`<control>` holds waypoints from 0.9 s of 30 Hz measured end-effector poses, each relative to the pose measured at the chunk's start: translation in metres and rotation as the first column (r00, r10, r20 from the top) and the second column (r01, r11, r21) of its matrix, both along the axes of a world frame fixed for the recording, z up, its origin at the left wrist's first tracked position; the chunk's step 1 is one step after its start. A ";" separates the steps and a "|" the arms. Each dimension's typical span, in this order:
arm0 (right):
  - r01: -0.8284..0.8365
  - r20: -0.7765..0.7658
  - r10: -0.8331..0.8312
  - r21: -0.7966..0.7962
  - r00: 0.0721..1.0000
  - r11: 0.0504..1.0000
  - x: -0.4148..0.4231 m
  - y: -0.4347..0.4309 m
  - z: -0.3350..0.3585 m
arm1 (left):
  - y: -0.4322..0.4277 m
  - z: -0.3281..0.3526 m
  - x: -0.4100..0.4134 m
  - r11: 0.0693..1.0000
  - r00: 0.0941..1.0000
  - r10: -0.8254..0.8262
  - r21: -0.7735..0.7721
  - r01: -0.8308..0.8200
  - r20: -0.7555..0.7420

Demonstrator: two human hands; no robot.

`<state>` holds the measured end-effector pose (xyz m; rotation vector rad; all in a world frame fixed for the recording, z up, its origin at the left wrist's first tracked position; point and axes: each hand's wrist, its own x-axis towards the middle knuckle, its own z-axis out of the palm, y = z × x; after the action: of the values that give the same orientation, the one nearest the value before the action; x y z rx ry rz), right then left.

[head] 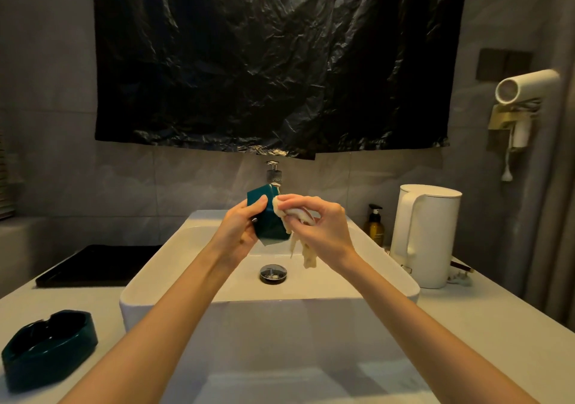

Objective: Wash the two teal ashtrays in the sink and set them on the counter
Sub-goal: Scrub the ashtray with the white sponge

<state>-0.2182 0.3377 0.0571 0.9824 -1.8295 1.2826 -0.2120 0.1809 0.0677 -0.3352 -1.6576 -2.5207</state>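
A teal ashtray (267, 216) is held in the air above the white sink (133, 297), just in front of the faucet (273, 173). It is tipped on edge, with its long axis close to upright. Its hollow does not show and seems turned away from the camera.

The left hand (241, 229) grips it, fingers curled round its left side. The right hand (323, 229) pinches a cream cloth (306, 254) against its right edge, with the cloth's tail hanging toward the drain (273, 273).

This looks like the scrubbing step on one ashtray. The next move probably calls for turning it to reach the other faces, then rinsing.

The second teal ashtray (49, 347) lies flat on the desk (466, 325) at near left, hollow up, its long axis running from near left to far right. A white kettle (424, 235) stands right of the sink.
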 end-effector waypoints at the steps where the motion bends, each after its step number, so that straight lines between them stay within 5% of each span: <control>1: 0.033 -0.054 -0.031 0.040 0.998 0.999 0.003 0.009 -0.001 | 0.004 0.002 0.002 1.000 1.000 -0.010 0.000 0.010 -0.003; 5: 0.211 -0.203 -0.158 0.271 0.966 0.939 0.019 0.054 -0.004 | 0.024 0.008 0.013 0.999 1.000 -0.020 -0.038 0.019 -0.022; 8: 0.355 -0.243 -0.298 0.238 0.923 0.904 0.038 0.094 -0.005 | 0.041 0.012 0.023 0.990 0.998 -0.017 -0.139 0.008 -0.067; 11: 0.520 -0.144 -0.501 0.173 0.853 0.836 0.053 0.134 -0.010 | 0.060 0.015 0.033 0.968 0.992 -0.046 -0.251 0.015 -0.120; 15: 0.696 0.125 -0.748 0.292 0.652 0.656 0.064 0.181 -0.040 | 0.085 0.009 0.046 0.890 0.980 -0.074 -0.455 -0.019 -0.186; 18: 0.686 0.228 -0.826 0.469 0.515 0.557 0.068 0.205 -0.071 | 0.103 0.001 0.056 0.825 0.968 -0.105 -0.564 -0.042 -0.226; 22: 0.539 0.360 -0.829 0.635 0.427 0.553 0.072 0.219 -0.106 | 0.116 -0.009 0.065 0.764 0.959 -0.129 -0.642 -0.065 -0.252; 25: 0.553 0.287 -0.858 0.669 0.425 0.497 0.070 0.221 -0.115 | 0.119 -0.016 0.072 0.685 0.942 -0.151 -0.719 -0.119 -0.300; 27: 0.616 0.265 -0.824 0.559 0.501 0.555 0.073 0.212 -0.104 | 0.118 -0.019 0.075 0.629 0.923 -0.150 -0.754 -0.187 -0.354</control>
<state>-0.1455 0.5492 -0.0471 -0.1117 -2.5772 0.6174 -0.1370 0.2985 0.0482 -0.8110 -2.4274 -1.3885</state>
